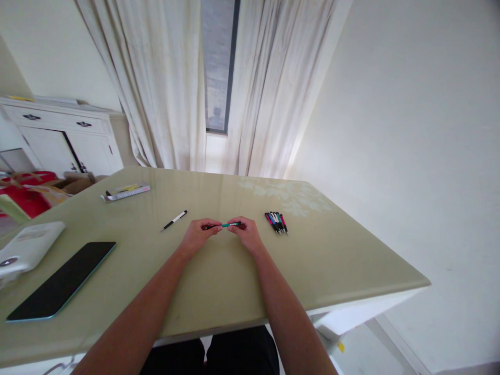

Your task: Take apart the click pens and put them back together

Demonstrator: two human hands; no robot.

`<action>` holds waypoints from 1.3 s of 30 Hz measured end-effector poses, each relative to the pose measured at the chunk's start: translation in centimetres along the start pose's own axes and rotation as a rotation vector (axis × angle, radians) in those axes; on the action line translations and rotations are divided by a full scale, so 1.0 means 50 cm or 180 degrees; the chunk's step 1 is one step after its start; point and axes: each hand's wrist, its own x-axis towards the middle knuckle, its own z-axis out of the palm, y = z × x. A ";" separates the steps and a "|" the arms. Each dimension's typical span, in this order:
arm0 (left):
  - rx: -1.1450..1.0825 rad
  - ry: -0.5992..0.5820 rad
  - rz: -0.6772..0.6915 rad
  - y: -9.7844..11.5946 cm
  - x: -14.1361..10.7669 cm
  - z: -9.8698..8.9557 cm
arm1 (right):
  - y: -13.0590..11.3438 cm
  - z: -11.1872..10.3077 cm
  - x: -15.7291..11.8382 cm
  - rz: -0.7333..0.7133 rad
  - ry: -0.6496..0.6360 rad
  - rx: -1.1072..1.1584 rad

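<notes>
Between my two hands, just over the table, is a teal pen (pixel 225 225) with dark parts, lying nearly level. My left hand (pixel 198 234) pinches its left end, and my right hand (pixel 246 230) pinches the right end. The fingers cover both ends, so I cannot tell whether it is one piece or parted. To the left lies a white pen (pixel 174 221) with a black grip, slanting on the table. Right of my hands, several pens (pixel 276 222) in pink, blue, white and teal with black grips lie side by side.
The pale green table (pixel 312 260) stands before a curtained window. At its left are a black tablet (pixel 62 281), a white device (pixel 31 245) and a clear pen package (pixel 127 191). Red bags (pixel 27 192) and a white cabinet (pixel 62 133) are beyond the left edge.
</notes>
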 end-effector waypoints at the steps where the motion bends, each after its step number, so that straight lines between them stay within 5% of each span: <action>1: -0.0023 -0.0005 0.0020 -0.002 0.000 0.000 | -0.001 0.001 0.000 0.0004 -0.0005 0.0006; 8: -0.0041 0.0052 0.0253 -0.018 0.004 0.000 | -0.011 0.007 -0.007 0.0079 -0.0171 -0.0042; 24: -0.0286 -0.0072 0.0106 -0.001 -0.001 0.005 | 0.002 0.011 -0.003 0.0045 -0.0149 0.0067; 39: -0.0252 0.0180 0.0093 -0.010 0.006 0.004 | 0.001 0.010 -0.003 -0.0036 0.0036 -0.0126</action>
